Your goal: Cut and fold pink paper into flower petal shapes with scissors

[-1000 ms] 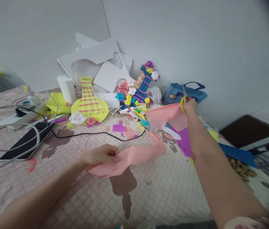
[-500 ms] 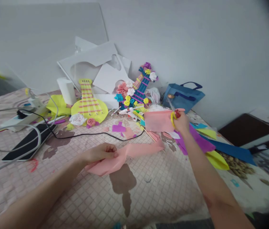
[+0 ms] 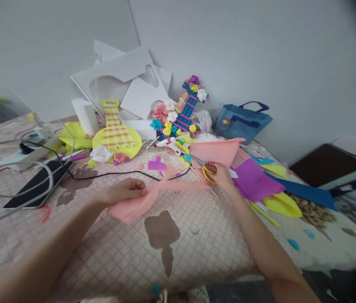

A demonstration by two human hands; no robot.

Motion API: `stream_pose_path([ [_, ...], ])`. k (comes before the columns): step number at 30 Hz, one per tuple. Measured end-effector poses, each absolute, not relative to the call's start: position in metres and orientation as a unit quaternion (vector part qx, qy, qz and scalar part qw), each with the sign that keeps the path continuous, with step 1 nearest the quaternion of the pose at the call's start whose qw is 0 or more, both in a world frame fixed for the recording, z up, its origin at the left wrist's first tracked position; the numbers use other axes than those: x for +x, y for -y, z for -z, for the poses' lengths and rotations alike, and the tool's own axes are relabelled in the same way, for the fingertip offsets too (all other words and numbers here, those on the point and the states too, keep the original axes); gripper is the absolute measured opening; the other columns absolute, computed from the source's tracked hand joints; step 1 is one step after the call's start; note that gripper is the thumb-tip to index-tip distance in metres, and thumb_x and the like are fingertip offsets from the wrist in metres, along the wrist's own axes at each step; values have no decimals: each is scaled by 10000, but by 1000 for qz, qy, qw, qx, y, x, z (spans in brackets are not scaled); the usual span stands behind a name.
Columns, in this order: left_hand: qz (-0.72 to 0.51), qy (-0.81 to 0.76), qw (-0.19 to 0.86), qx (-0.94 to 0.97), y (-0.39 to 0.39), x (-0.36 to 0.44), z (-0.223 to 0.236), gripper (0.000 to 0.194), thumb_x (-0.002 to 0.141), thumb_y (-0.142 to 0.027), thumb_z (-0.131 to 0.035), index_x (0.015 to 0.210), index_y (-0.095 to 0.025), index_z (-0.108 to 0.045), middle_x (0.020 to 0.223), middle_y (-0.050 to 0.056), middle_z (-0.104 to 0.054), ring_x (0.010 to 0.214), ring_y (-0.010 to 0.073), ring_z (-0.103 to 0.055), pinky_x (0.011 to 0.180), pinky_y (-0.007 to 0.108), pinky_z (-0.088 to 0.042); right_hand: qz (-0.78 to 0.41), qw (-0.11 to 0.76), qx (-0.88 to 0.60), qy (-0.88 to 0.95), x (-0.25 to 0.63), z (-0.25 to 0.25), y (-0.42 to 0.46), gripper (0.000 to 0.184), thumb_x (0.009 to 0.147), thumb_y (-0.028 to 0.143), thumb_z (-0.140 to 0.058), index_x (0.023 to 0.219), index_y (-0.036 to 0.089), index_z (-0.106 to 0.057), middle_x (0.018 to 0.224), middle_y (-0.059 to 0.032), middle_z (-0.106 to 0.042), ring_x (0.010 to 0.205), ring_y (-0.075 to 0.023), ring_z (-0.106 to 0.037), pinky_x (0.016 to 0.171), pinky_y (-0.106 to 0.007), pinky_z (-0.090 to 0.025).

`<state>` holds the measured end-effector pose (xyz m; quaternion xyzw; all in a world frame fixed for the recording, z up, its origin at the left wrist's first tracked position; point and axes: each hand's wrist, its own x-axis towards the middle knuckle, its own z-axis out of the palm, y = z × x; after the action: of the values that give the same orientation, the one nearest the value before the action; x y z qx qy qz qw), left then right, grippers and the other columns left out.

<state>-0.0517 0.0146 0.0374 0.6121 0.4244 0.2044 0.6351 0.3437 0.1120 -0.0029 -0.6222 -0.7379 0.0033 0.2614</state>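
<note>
Left hand: fingers of the left hand point(image 3: 126, 190) pinched narrow on a salmon-pink strip of thin, creased paper point(image 3: 134, 206)
Strip: near middle of the pale, diamond-patterned tablecloth point(image 3: 209, 248), drooping loose below the left hand and running right to just beside the right hand; whether it touches there, I cannot tell
Right hand: the right hand point(image 3: 224, 177) curled around metal scissors with red and yellow handles point(image 3: 210, 165)
Scissors: blades pointing left and far, in front of a larger salmon-pink paper sheet point(image 3: 217, 150); how wide they stand is too small to tell
Right side: a flat purple paper sheet point(image 3: 256, 181), just beside the right wrist
Far left: a yellow guitar-shaped craft piece with white strings point(image 3: 117, 138)
Far middle: a blue guitar-shaped craft piece with purple bands point(image 3: 188, 112), paper flowers around it
Far right: a blue fabric bag with dark handles point(image 3: 244, 124)
</note>
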Motion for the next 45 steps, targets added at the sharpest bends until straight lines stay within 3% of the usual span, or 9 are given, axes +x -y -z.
stream_pose_path([
  [8,-205,-410,617,639,-17,-60,-41,324,775,-460,-596,761,-141,-545,648,-31,-466,553,67,-377,484,187,-244,-18,340,-584,737,324,-25,-86,220,832,322,-492,933,159,-600,930,-112,-634,864,-229,-595,801,-365,-465],
  [13,-184,-393,615,658,-14,-61,-46,326,782,-461,-586,748,-140,-545,657,-17,-480,569,80,-387,490,192,-259,-252,352,-465,773,287,-44,-51,335,867,423,-456,1105,208,-552,783,-46,-649,634,-182,-612,559,-300,-483],
  [18,-159,-377,639,652,-9,-56,-53,336,757,-467,-611,727,-141,-533,655,-15,-487,566,82,-391,475,189,-252,-161,353,-362,848,271,-49,-47,431,826,453,-541,1193,228,-524,1204,-112,-554,1133,-272,-503,956,-425,-395],
  [21,-148,-368,648,650,-5,-51,-57,348,725,-465,-643,681,-143,-517,632,-19,-477,560,81,-386,469,187,-260,-186,287,-323,882,264,-41,-54,542,830,489,-526,1303,244,-427,1315,-113,-481,1237,-278,-408,1026,-447,-314],
  [24,-138,-353,663,646,-2,-49,-60,344,718,-458,-649,669,-146,-513,619,-21,-475,560,81,-392,476,183,-281,-185,237,-320,898,255,-37,-56,505,771,494,-609,1204,252,-511,1176,-99,-569,1121,-276,-484,951,-430,-372],
  [27,-120,-336,681,639,-2,-54,-63,310,684,-423,-689,753,-150,-558,656,-14,-528,591,91,-449,521,187,-343,-170,205,-345,900,255,-44,-51,242,791,452,-601,869,223,-599,842,-48,-605,840,-221,-547,758,-349,-431],
  [29,-90,-330,679,650,-2,-59,-64,346,621,-368,-745,843,-158,-584,709,-4,-576,626,106,-494,567,201,-382,-174,214,-360,891,262,-52,-47,223,828,413,-560,732,212,-556,724,-19,-560,722,-183,-524,677,-304,-413],
  [39,-119,-398,513,751,-15,-92,-67,275,770,-417,-570,703,-155,-514,611,-28,-432,561,91,-368,503,199,-284,-229,217,-424,849,297,-66,-45,233,808,409,-577,710,203,-532,617,25,-426,590,-135,-412,519,-244,-316],
  [45,-168,-511,398,743,-29,-115,-65,292,750,-445,-574,759,-154,-588,648,-9,-519,599,113,-444,554,206,-331,-314,156,-403,845,296,-59,-45,265,808,444,-561,714,202,-509,660,23,-470,606,-138,-441,526,-242,-329],
])
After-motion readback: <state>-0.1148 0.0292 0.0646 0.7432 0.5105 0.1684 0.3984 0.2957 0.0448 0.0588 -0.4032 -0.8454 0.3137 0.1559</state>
